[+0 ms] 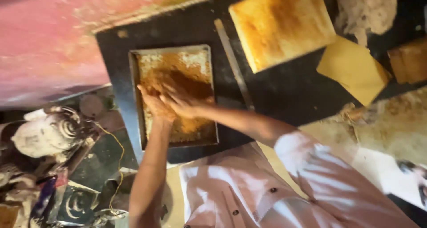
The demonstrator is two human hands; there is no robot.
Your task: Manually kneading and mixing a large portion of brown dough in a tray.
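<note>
Under everything lies the dark work surface [284, 90], with a pinkish wall [49, 46] running along its far left side. On that surface, up at the far right, sits a large golden-brown slab [280, 26], square-cornered and lying at a slant, with a flat yellow square sheet [353, 68] just beside its lower right corner and a crumpled pale cloth [367, 8] beyond it. A brownish block [411, 61] shows at the right edge, too cut off to tell what it is. Directly in front of you is the rectangular metal tray [133, 99], filled with a brown and pale crumbly layer [182, 72], darker in the middle and lighter at the corners. A long thin metal strip [233, 63] lies just to the right of the tray, between it and the slab. Down at your left is a heap of crumpled printed wrappers and paper [49, 166], white, dark and blue, with a thin yellow cord [118, 152] looping across it. Your left hand [155, 106] lies flat and open on the crumbly layer, fingers spread, gripping nothing. Your right hand [182, 101] lies just beside it, touching it, also open and pressed palm-down on the layer, holding nothing.
</note>
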